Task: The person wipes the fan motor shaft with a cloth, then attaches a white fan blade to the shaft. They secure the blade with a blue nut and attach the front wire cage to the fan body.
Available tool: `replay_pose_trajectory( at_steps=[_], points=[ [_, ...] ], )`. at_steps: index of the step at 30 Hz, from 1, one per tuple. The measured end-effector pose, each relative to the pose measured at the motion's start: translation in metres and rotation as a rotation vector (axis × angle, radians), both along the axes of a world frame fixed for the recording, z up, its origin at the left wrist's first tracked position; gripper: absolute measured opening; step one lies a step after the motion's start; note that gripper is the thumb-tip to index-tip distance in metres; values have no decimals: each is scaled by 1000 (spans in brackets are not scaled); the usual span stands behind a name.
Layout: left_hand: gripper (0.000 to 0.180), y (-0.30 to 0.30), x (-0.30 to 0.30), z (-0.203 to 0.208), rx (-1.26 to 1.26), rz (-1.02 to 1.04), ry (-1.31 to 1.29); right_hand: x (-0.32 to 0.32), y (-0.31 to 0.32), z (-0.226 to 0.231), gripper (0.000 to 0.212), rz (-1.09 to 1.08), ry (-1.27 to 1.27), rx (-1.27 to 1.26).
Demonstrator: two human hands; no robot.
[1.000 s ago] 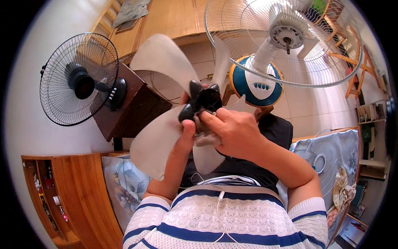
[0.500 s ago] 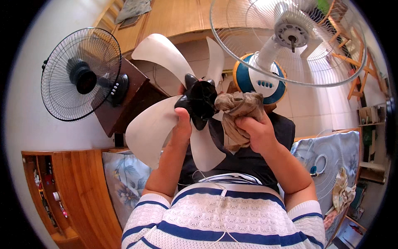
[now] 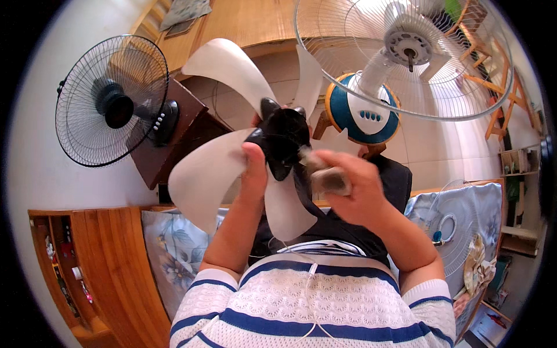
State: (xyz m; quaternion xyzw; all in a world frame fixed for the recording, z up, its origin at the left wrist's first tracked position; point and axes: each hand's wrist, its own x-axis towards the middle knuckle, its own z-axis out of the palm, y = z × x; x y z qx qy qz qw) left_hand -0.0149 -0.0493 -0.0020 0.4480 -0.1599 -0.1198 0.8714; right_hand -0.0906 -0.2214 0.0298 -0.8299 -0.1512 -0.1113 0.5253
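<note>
Beside the black hub [image 3: 283,136] of the white fan blades [image 3: 206,171], above the lap [image 3: 397,178], the cloth [image 3: 332,181] is now gathered smaller, clenched in the right grip [image 3: 358,187]. The left grip [image 3: 254,174] holds the blades; if it slips (one hand supports everything), a hard push could drop them.

Fan blades [image 3: 209,174], centre of the frame, are showing plain off-white; hub [image 3: 284,139] is showing black. Cloth [image 3: 332,181] is reading grey-brown, blurry. Knit top [image 3: 319,294], bottom, is showing white with navy stripes; trousers [image 3: 395,180] are showing black. Left side: standing fan [image 3: 118,111] is showing black, table [image 3: 181,123] dark reddish-brown. Upper right: fan base [image 3: 343,110] is showing teal edged in orange, white in the middle. Lower left: bedsheet [image 3: 180,264] is showing pale blue florals, cabinet [image 3: 110,255] orange-brown wood grain.
</note>
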Motion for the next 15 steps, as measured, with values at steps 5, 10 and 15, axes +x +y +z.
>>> replay_pose_trajectory(
  at_steps=[5,10,15],
  points=[
    [102,3,-2,4,60,35,-14,4,-11,-1,51,-89,-101,11],
    [103,-1,-9,4,19,36,-45,8,-2,3,49,29,-378,-505],
    [103,-3,-15,8,53,42,-82,7,22,-6,47,9,-144,-658]
  ],
)
